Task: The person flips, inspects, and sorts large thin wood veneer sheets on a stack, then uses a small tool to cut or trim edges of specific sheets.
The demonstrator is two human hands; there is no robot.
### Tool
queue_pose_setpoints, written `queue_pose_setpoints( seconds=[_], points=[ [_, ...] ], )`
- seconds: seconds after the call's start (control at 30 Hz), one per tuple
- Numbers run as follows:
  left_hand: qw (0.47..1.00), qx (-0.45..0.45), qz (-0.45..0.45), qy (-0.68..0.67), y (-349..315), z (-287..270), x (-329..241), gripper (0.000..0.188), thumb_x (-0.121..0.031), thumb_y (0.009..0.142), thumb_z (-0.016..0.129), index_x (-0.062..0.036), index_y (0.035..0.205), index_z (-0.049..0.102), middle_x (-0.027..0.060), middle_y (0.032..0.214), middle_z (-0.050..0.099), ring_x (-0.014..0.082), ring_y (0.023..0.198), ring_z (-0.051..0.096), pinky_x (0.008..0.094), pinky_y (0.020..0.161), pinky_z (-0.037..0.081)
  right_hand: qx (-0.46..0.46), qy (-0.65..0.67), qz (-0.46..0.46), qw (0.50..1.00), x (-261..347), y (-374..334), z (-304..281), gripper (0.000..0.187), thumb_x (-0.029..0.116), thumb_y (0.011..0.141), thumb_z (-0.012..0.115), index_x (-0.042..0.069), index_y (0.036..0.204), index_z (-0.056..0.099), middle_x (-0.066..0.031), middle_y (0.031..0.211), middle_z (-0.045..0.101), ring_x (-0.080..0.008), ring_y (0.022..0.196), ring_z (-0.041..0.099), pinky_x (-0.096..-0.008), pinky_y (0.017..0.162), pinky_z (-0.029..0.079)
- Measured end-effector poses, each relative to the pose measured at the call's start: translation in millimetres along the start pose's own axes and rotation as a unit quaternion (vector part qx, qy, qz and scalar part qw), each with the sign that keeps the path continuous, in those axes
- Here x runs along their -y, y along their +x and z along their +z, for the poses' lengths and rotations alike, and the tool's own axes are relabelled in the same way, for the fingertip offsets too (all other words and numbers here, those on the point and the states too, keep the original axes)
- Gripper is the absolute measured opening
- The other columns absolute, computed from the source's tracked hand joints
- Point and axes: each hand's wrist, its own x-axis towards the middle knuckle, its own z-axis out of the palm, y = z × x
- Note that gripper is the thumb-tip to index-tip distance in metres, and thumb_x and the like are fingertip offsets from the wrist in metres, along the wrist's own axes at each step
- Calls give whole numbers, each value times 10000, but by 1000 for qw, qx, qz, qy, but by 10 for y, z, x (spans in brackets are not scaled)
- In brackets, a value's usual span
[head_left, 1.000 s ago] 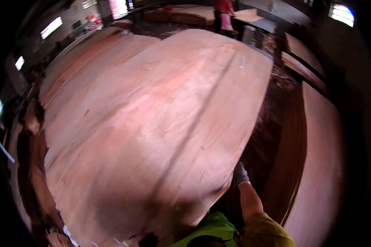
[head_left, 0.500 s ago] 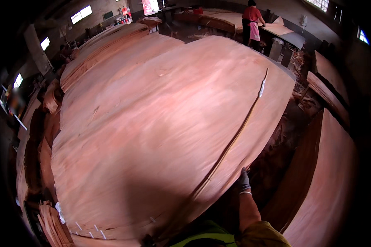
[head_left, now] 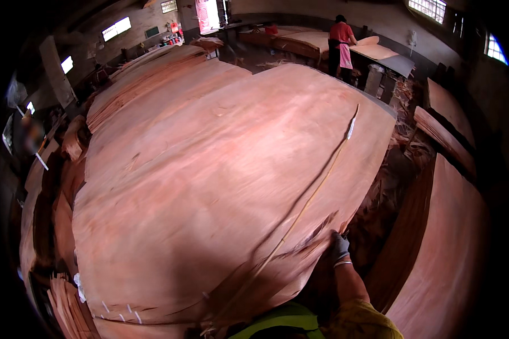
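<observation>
So the right hand [head_left: 340, 248], in a grey glove, is at the right edge of the big veneer stack [head_left: 152, 226], toward its near right corner, and the grip looks narrow, fingers closed on the margin of the top sheet [head_left: 277, 147]. That sheet lies across the stack, and just beside the fingers it's rumpled, with a dark crease or split running in from the right edge toward the near edge. A long thin yellowish stick [head_left: 300, 220] slants over it from the near edge to close by the far right corner, pale wrapping [head_left: 351, 129] near its far tip, a dark shadow line along its left. Can't tell if it touches the sheet all the way. Its low end runs into deep shadow at the near edge, and I honestly can't make out the left hand there, so no idea if it's gripping anything. There are short white marks [head_left: 129, 308] by the near left corner and a bundle of loose strips [head_left: 68, 308] just outside it. Past the right edge: scraps on the floor, then another stack [head_left: 447, 243]. Beyond the far edge, a person in red [head_left: 341, 37] is at a table [head_left: 401, 65].
</observation>
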Motion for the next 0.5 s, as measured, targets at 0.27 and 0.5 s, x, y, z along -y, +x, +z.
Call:
queue_pose_setpoints(
  seconds=[0.27, 0.5],
  points=[
    [999, -28, -16, -1, -350, 154, 236, 474, -364, 865, 527, -29, 1199, 502, 170, 1131, 555, 295, 1014, 537, 426, 864, 414, 53, 1, -2, 999, 56, -45, -317, 320, 109, 815, 640, 34, 1115, 561, -76, 939, 621, -242, 845, 604, -374, 789, 520],
    [999, -32, -19, 5, -483, 467, 172, 464, -352, 849, 559, -24, 1174, 514, 172, 1096, 570, 300, 978, 554, 423, 829, 435, 65, -49, -36, 996, 44, -244, -1290, 533, 109, 795, 664, 138, 1283, 452, -68, 1102, 568, -244, 997, 534, -390, 886, 465]
  ],
)
